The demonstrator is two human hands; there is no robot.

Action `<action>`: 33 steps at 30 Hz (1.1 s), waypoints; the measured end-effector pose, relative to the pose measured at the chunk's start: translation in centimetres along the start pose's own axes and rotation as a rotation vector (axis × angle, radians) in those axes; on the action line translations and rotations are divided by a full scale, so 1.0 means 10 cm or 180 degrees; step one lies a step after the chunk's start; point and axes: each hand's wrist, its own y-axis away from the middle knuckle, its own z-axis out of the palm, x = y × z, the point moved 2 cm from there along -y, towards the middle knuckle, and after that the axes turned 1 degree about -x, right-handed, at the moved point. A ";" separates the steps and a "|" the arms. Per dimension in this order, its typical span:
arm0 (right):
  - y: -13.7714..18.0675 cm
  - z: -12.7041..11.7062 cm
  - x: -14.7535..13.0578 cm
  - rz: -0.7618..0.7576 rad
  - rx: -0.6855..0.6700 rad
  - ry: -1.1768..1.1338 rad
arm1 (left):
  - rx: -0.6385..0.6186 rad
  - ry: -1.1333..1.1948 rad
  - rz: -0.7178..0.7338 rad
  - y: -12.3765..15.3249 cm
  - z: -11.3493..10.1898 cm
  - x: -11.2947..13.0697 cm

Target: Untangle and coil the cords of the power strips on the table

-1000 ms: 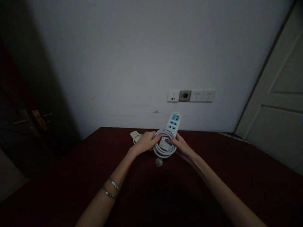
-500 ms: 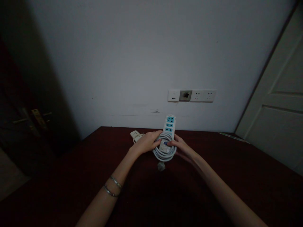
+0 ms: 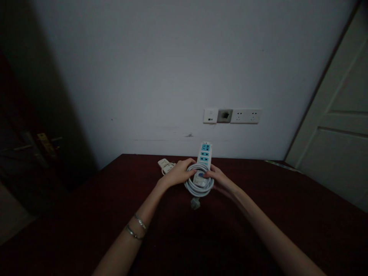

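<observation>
Both hands hold a white power strip [image 3: 204,152] with blue sockets, lifted a little over the far part of a dark red table [image 3: 86,214]. Its grey-white cord [image 3: 198,187] is wound in loops round the strip's near end. My left hand [image 3: 178,173] is closed on the left side of the coil. My right hand [image 3: 216,177] grips the strip's near end from the right, thumb on its face. The cord's plug [image 3: 195,203] dangles just below the coil. A second small white adapter [image 3: 164,165] lies on the table behind my left hand.
A row of wall sockets [image 3: 232,115] sits on the white wall above the table's back edge. A white door [image 3: 336,130] stands at the right. A dark door with a brass handle [image 3: 43,143] is at the left.
The power strip has turned from leaning right to nearly upright and sunk slightly. Both hands stayed on it, and the plug hangs a little lower.
</observation>
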 end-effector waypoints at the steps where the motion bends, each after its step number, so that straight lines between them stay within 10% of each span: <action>1: 0.00 0.00 0.01 -0.0001 0.0000 -0.0002 | -0.0034 0.0186 -0.0115 -0.01 0.00 -0.05; 18: 0.08 0.07 -0.05 0.0146 -0.0209 0.0264 | -0.0056 0.2739 -0.1398 -0.08 0.25 -0.11; 33: 0.27 0.16 0.11 0.0453 -0.0617 -0.0193 | 0.1349 0.3515 -0.1685 -0.12 0.00 -0.14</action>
